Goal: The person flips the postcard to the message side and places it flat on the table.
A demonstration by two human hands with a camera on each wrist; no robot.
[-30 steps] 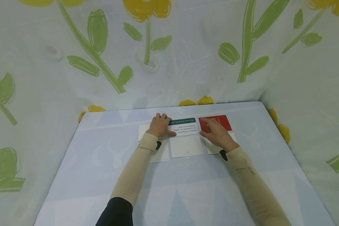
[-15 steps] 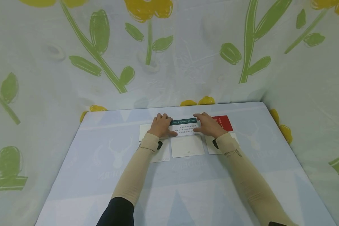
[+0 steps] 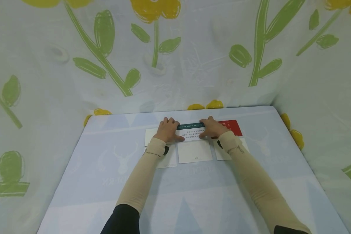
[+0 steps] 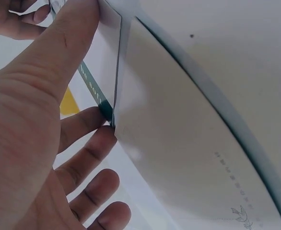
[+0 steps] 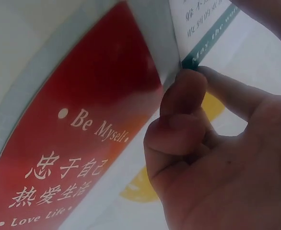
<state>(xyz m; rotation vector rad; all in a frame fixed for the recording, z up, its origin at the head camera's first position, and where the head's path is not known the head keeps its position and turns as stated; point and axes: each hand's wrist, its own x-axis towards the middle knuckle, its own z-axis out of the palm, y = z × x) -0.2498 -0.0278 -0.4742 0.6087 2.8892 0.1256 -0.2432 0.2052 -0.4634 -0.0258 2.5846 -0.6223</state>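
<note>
A white card with a green strip lies between my two hands in the head view. My left hand holds its left end, with the thumb at the near corner and the index finger at the far one. My right hand holds its right end. In the right wrist view its index fingertip touches the green corner; the thumb tip is out of that view. Partly behind the right hand is a red card, which reads "Be Myself" in the right wrist view.
A white card lies partly under the left hand. Nearer to me is a row of white cards: left, middle and right. The table has a pale patterned cover, with a flower-print curtain behind.
The right hand has moved left from the red card to the right end of the white-and-green card. The left hand has stayed at the card's left end.
</note>
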